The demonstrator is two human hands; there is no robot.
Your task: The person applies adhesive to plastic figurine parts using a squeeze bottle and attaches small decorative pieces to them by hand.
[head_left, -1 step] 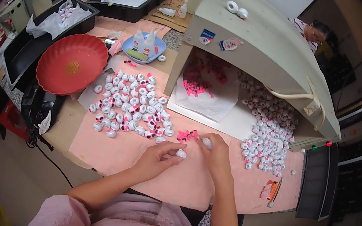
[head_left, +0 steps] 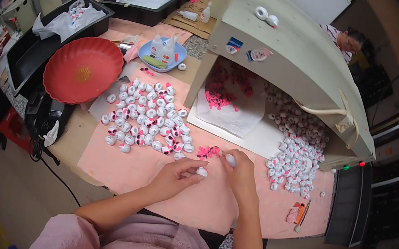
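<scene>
My left hand pinches a small white round piece between thumb and fingertips, with a touch of pink at its top. My right hand is closed around a small whitish oval thing, partly covered by the fingers, so its kind is unclear. Its fingertips lie beside a little heap of flat pink-and-black pieces on the pink sheet. Left of the hands spread many white, ring-like pieces, some with pink and black parts attached.
A grey hooded machine stands ahead; its opening holds pink pieces on white paper and more white pieces. Far left are a red scalloped tray, black bins and a blue dish with bottles. A pen-like tool lies right.
The whole view has shifted slightly, so the bench things sit a little further right. Both hands keep nearly the same pose and hold the same things.
</scene>
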